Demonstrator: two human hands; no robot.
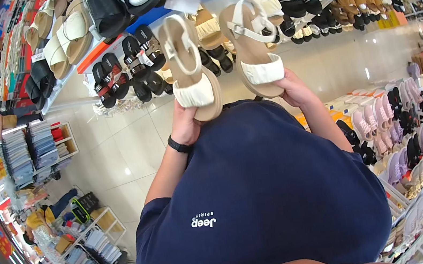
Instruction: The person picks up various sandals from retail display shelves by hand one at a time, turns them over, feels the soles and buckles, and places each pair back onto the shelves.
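My left hand [185, 124], with a black band on the wrist, is closed around the toe end of a white sandal [194, 92]. That sandal stands upright with its ankle strap toward the shelves. On the other side, my right hand [294, 88] grips the toe end of a matching white sandal [263, 69], which has a buckled ankle strap. Both have gathered white bands across the toes and beige soles. They are held side by side with a gap between them, in front of the shoe racks. Some of my fingers are hidden behind the soles.
Ahead, a shelf [93, 50] carries black and cream sandals, with more black sandals [112, 73] lower down. Racks of pink and black shoes [379, 114] stand at the right. Folded clothes [17, 156] fill shelves at the left, where a person in yellow [40, 218] is near a basket [85, 205].
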